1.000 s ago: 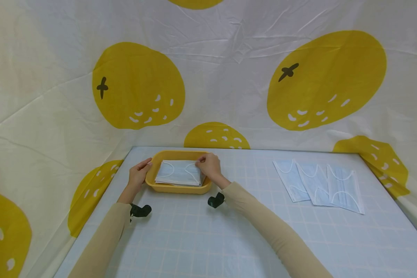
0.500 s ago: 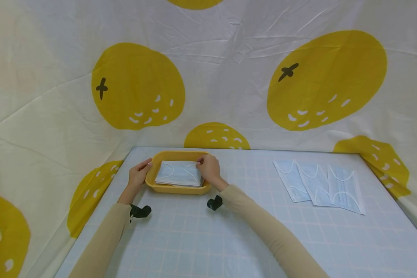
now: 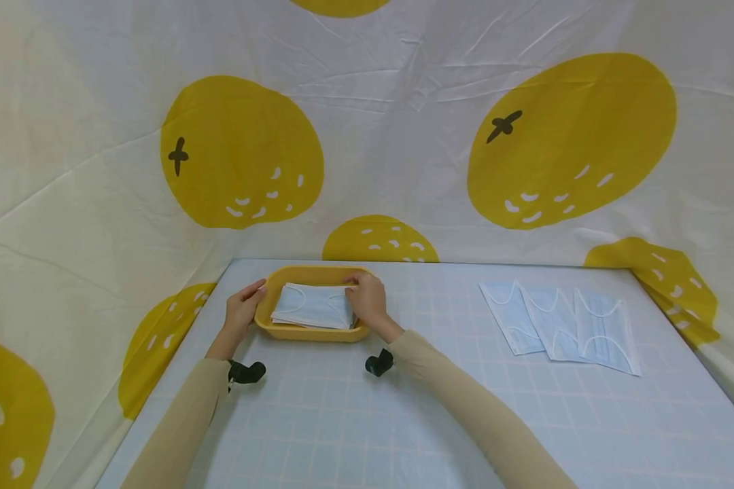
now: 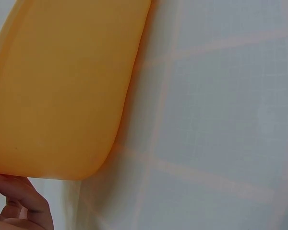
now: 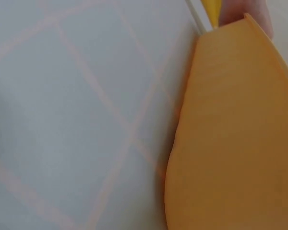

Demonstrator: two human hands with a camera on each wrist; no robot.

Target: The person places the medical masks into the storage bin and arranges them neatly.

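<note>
Soft, dim light lays faint shadows beside the tray (image 4: 62,91), and both wrist views look hazy

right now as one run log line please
left hand: holds tray, left end | right hand: at mask stack, right end | mask stack: in tray | three masks: overlapping on table, right side

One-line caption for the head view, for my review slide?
Left hand at a yellow tray, right hand at the mask stack inside; three more masks overlap on the table.
</note>
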